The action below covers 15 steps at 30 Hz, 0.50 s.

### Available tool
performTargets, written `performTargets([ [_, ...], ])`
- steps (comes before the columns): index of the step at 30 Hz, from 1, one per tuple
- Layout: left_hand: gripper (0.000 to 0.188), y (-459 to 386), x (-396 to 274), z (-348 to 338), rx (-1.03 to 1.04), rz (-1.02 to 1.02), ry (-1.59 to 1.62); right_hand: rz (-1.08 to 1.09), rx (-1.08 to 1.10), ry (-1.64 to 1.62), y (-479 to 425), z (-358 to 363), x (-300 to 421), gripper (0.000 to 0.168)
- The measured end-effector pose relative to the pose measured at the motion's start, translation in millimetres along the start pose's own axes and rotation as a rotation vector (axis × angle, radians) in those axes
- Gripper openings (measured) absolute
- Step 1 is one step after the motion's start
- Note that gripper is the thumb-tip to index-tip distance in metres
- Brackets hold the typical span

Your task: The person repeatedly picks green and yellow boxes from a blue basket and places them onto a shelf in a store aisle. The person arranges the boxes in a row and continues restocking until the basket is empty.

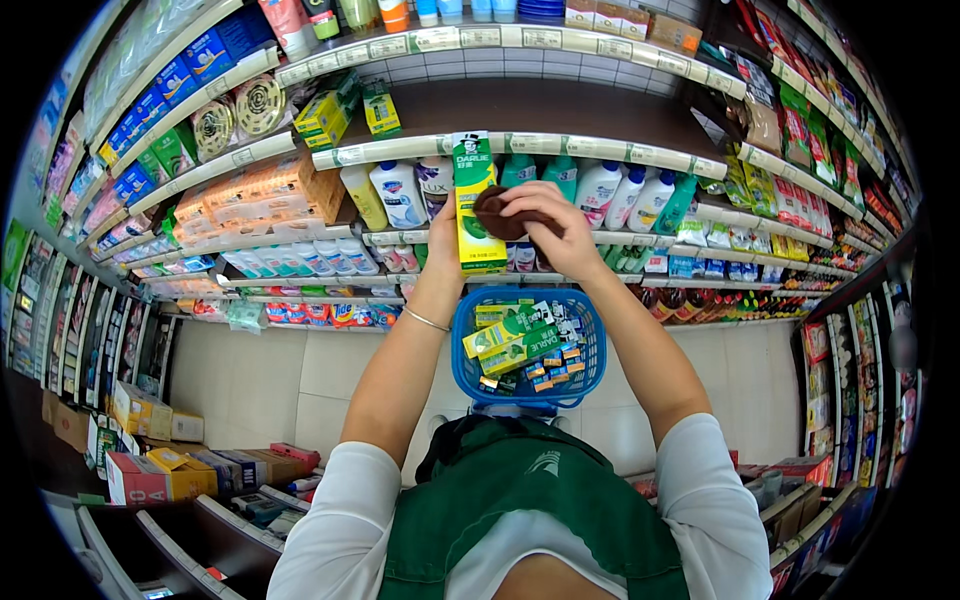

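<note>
My left hand point(445, 244) holds a yellow and green Darlie toothpaste box point(474, 172) upright by its left side, in front of the shelves. A dark brown cloth point(501, 217) is pinched in my right hand point(551, 225) and lies against the front of that box. Below both hands stands a blue plastic basket point(459, 375) with several Darlie toothpaste boxes point(517, 346) and several small orange and blue packets point(553, 370) in it. On the dark brown shelf point(525, 109) ahead, more yellow and green boxes point(382, 116) stand at the left end.
Shampoo and lotion bottles point(399, 196) fill the shelf behind my hands. Orange tissue packs point(255, 196) are stacked to their left. Cardboard boxes point(142, 480) lie at the lower left. Shelf edges with price strips point(525, 142) curve around me, and snack bags point(795, 120) hang at the right.
</note>
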<state>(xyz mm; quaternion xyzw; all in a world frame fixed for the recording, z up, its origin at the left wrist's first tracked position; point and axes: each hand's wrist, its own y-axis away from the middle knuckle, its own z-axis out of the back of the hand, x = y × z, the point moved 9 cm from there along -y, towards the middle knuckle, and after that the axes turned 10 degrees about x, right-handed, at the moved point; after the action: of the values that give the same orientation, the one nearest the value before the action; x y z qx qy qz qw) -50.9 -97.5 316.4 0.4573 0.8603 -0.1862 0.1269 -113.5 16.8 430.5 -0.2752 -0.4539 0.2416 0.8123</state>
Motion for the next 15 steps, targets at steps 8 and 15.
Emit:
performTargets([
  [8,0.044,16,75,28,-0.035,0.38,-0.153,-0.169,-0.16,0.33,40,43,-84,0.017],
  [15,0.056,33,86,72,-0.011,0.521,-1.208,-0.898,-0.04,0.278,150,64,-154,0.038],
])
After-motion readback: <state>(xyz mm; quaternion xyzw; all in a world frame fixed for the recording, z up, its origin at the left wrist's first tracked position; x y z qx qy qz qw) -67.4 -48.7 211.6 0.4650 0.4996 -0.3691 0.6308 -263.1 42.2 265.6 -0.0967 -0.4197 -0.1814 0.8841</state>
